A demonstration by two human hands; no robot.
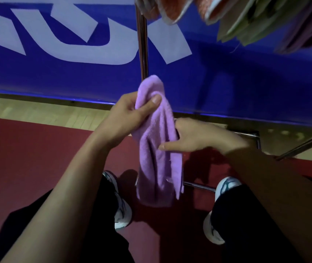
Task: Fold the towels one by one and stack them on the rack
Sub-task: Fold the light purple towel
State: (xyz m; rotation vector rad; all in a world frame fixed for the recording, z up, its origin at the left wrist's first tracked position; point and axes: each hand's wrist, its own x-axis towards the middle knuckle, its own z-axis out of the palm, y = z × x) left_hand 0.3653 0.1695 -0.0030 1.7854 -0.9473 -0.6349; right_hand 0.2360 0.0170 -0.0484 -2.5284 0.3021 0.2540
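A lilac towel [159,164] hangs bunched and lengthwise in front of me, its lower end dangling between my feet. My left hand [130,114] grips its upper end, thumb pressed over the cloth. My right hand [193,137] holds the towel's right edge at mid-height, fingers tucked behind the cloth and the thumb stretched across its front. The metal rack's upright pole [142,44] rises just behind the towel. Several towels [246,18], orange, green and purple, hang from the rack at the top right.
A blue banner [227,82] with large pale letters runs behind the rack. The rack's chrome base bars [198,186] lie on the dark red floor by my shoes [122,215]. Another slanted rack bar [306,145] crosses at the right.
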